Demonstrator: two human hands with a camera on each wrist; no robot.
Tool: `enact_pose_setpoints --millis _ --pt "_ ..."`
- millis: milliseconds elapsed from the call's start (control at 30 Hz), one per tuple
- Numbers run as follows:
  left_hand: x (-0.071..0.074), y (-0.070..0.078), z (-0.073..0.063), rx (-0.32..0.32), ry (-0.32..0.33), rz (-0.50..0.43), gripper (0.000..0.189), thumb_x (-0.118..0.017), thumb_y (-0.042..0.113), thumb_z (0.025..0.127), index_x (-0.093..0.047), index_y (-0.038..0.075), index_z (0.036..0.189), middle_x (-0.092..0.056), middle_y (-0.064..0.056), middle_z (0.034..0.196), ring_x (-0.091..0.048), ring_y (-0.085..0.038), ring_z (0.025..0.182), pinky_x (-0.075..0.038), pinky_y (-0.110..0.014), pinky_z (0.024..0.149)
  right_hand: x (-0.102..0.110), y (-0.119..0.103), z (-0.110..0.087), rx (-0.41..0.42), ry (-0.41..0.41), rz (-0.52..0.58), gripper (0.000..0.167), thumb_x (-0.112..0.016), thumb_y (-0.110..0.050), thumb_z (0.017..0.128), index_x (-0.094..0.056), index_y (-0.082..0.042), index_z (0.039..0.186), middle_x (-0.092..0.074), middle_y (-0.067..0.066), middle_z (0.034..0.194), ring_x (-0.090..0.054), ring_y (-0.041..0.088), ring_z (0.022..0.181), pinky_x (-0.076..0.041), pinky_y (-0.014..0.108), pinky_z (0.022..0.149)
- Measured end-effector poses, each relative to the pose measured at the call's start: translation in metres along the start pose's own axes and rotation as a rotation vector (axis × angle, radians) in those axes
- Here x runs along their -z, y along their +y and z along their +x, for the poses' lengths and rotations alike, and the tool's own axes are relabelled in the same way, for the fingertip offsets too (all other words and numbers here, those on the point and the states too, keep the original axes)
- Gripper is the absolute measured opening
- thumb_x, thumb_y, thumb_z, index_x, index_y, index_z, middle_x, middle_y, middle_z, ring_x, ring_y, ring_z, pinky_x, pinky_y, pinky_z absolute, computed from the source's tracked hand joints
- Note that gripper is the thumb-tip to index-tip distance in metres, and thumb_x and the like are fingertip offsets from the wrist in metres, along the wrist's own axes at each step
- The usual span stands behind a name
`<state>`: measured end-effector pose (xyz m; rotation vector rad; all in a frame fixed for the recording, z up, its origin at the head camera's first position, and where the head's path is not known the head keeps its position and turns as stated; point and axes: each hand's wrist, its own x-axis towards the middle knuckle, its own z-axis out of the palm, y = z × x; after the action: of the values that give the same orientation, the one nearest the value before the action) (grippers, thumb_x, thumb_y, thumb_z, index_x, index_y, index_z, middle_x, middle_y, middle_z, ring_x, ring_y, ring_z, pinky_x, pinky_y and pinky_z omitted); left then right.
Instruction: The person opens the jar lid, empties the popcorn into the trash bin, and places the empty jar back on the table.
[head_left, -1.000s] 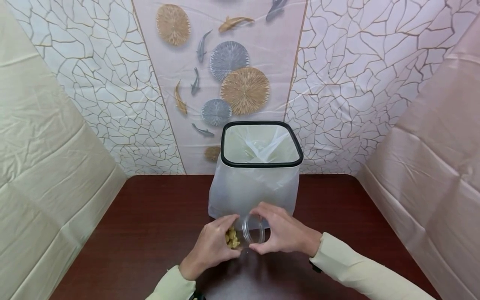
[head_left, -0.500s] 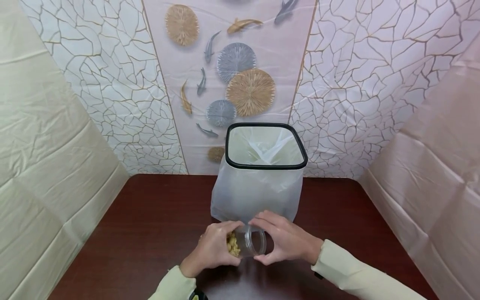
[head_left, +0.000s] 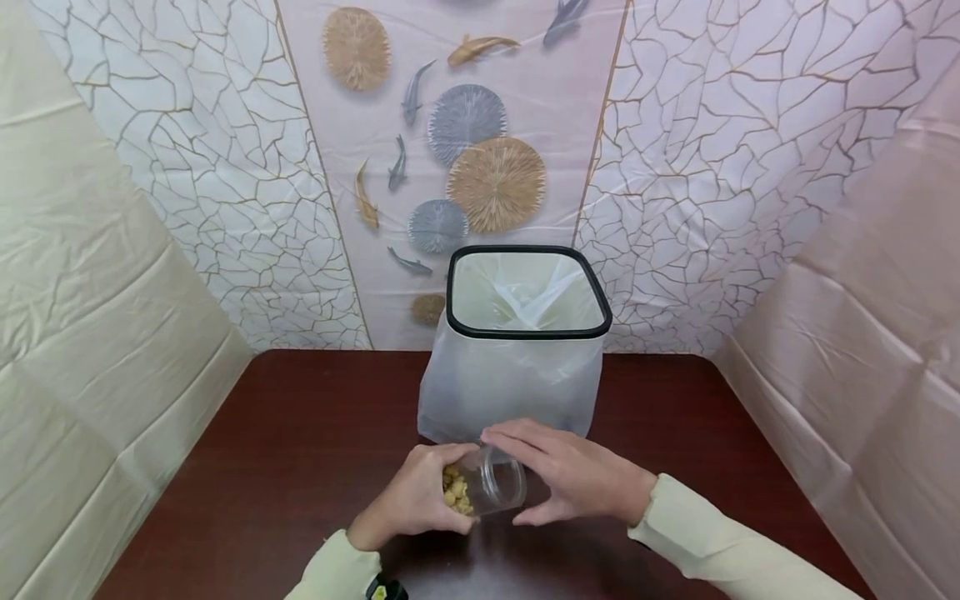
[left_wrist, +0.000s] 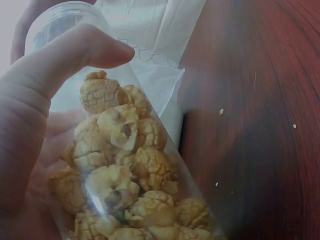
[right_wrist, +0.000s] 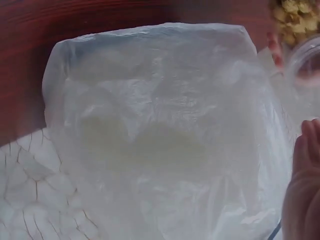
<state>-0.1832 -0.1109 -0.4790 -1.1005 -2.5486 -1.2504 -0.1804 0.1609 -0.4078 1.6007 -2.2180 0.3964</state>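
My left hand point(head_left: 420, 493) grips a clear plastic jar point(head_left: 483, 487) lying tilted on its side, its ringed end pointing right. Caramel-coloured popcorn point(left_wrist: 120, 130) fills the jar's lower part, beside the left palm. In the left wrist view, the thumb point(left_wrist: 85, 47) lies across the jar near its neck. At the jar's ringed end is my right hand point(head_left: 577, 475), fingers extended over its upper side and thumb apart below. Seen from the right wrist, the right fingers point(right_wrist: 305, 150) are straight, with a gap between them and the jar.
Just beyond the hands stands a bin with a black rim point(head_left: 528, 334), lined with a translucent white bag point(head_left: 510, 383). Small crumbs point(left_wrist: 221, 112) are scattered over the dark red wooden table point(head_left: 315, 433). Cloth walls point(head_left: 675, 208) surround the table at the back and sides.
The right thumb and fingers, earlier around the jar's ringed end, have spread away from it. The left hand keeps hold of the jar, which now tilts slightly differently.
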Motion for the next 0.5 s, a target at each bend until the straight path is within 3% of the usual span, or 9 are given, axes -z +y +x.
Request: enact_pose_setpoints --millis 233,333,500 --pt "-0.001 0.002 0.001 0.028 0.045 0.056 0.076 -0.098 0.025 0.057 -0.071 0.013 0.127 -0.077 0.006 0.105 -0.073 -0.012 0.087 -0.056 -0.017 0.077 0.004 -0.011 0.006 -0.475 -0.045 0.211 0.079 -0.077 -0.063 0.087 -0.060 -0.007 0.141 -0.067 -0.001 0.127 -0.066 0.013 0.114 -0.058 0.036 0.097" --pt "-0.001 0.003 0.001 0.037 0.054 0.083 0.074 -0.098 0.027 0.056 -0.072 0.017 0.125 -0.077 0.007 0.102 -0.070 -0.007 0.084 -0.055 -0.016 0.074 0.002 -0.012 0.008 -0.560 -0.081 0.258 0.071 -0.075 -0.062 0.088 -0.066 -0.006 0.132 -0.070 -0.002 0.113 -0.068 0.013 0.102 -0.059 0.034 0.089" --pt "-0.001 0.006 0.001 0.051 0.053 0.097 0.074 -0.098 0.028 0.056 -0.072 0.018 0.124 -0.078 0.003 0.101 -0.066 -0.003 0.082 -0.054 -0.016 0.074 -0.005 -0.010 0.006 -0.582 -0.085 0.341 0.058 -0.078 -0.053 0.089 -0.069 -0.007 0.122 -0.070 -0.002 0.102 -0.069 0.011 0.092 -0.059 0.027 0.080"
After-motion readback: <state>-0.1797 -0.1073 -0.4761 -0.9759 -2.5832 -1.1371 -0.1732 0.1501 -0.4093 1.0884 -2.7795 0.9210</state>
